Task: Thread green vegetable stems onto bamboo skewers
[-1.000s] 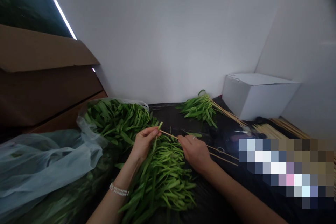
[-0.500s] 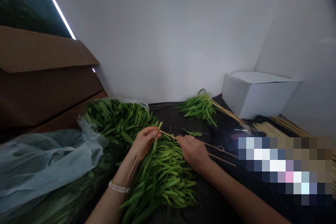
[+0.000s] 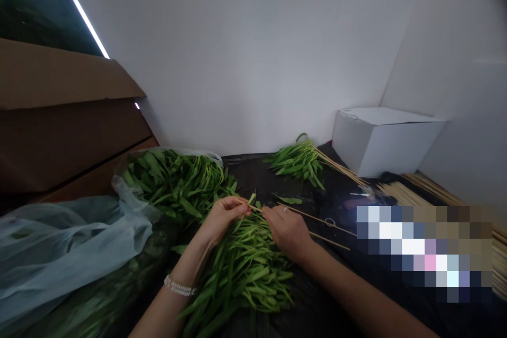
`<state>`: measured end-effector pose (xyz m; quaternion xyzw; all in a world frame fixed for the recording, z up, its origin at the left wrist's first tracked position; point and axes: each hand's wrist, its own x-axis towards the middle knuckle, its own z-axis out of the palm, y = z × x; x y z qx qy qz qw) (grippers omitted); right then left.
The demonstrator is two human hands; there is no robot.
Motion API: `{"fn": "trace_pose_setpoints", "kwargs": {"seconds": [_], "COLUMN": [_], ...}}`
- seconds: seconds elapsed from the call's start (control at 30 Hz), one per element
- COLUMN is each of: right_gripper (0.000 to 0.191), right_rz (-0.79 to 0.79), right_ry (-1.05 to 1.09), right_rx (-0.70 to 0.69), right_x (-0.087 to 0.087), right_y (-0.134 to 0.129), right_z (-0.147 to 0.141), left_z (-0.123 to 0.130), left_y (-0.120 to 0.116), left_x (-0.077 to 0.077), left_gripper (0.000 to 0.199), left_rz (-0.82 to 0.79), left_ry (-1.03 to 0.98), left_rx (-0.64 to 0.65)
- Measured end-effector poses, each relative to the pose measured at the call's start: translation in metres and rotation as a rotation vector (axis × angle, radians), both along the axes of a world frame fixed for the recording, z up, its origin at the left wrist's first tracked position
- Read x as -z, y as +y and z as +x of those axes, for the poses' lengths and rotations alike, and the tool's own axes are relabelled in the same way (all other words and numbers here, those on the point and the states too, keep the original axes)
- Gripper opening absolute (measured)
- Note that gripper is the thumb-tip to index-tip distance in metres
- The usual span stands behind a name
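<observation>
Between my hands runs a thin wooden skewer (image 3: 257, 208). My right hand (image 3: 291, 232) is closed around it, and its tail (image 3: 330, 241) seems to come out behind that hand. My left hand (image 3: 225, 219) pinches a green stem (image 3: 252, 198) at the skewer's far end; whether the stem is pierced or wrapped I cannot tell. Beneath both hands lies a pile of long-leaved greens (image 3: 263, 272). Another skewer (image 3: 303, 213) rests on the black sheet just beyond my right hand, with a small ring (image 3: 330, 222) beside it.
A clear plastic bag (image 3: 134, 227) of leafy greens (image 3: 174, 179) stands at left, by a cardboard box (image 3: 67, 142). Greens on skewers (image 3: 297, 161) lie at the back, near a white box (image 3: 384, 140). Bundled sticks (image 3: 404, 193) lie at right, beside a pixelated patch.
My left hand has moved slightly right, towards my right hand, so less of the skewer shows between them. The green stem at its end now stands nearer my right hand.
</observation>
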<state>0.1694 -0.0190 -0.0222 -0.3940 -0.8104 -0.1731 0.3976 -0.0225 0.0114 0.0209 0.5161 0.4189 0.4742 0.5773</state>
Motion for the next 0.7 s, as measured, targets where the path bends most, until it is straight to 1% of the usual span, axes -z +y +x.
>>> {"fn": "trace_pose_setpoints", "kwargs": {"seconds": [0.13, 0.17, 0.23, 0.3, 0.4, 0.43, 0.47, 0.5, 0.57, 0.63, 0.7], "right_gripper": [0.024, 0.024, 0.024, 0.026, 0.031, 0.033, 0.035, 0.036, 0.036, 0.037, 0.038], "right_rz": [-0.033, -0.045, -0.055, -0.055, -0.042, -0.034, -0.020, -0.011, -0.001, -0.012, -0.031], "right_ry": [-0.012, -0.012, 0.002, 0.055, 0.220, 0.282, 0.345, 0.394, 0.424, 0.376, 0.293], "right_rx": [-0.005, -0.008, -0.015, 0.001, 0.078, 0.095, 0.109, 0.119, 0.144, 0.151, 0.138], "right_x": [0.002, 0.002, 0.001, -0.002, -0.009, -0.011, -0.013, -0.014, -0.015, -0.014, -0.011], "right_y": [-0.002, -0.002, 0.001, 0.006, 0.020, 0.024, 0.029, 0.032, 0.037, 0.038, 0.035], "right_z": [-0.003, -0.003, 0.000, 0.006, 0.023, 0.029, 0.035, 0.040, 0.048, 0.049, 0.046], "left_z": [0.007, 0.008, 0.009, 0.006, -0.002, -0.005, -0.008, -0.010, -0.014, -0.016, -0.017], "left_y": [-0.003, -0.003, -0.004, -0.003, -0.002, -0.001, -0.001, -0.002, -0.004, -0.006, -0.008], "left_x": [0.004, 0.003, -0.001, -0.007, -0.016, -0.019, -0.020, -0.022, -0.022, -0.022, -0.020], "left_gripper": [0.024, 0.025, 0.029, 0.033, 0.026, 0.023, 0.020, 0.019, 0.016, 0.013, 0.011], "left_rz": [0.034, 0.040, 0.074, 0.141, 0.247, 0.268, 0.278, 0.277, 0.259, 0.252, 0.266], "left_ry": [0.096, 0.109, 0.115, 0.105, 0.130, 0.149, 0.174, 0.204, 0.282, 0.376, 0.447], "left_rx": [0.109, 0.111, 0.054, -0.054, -0.200, -0.224, -0.213, -0.167, 0.010, 0.213, 0.344]}}
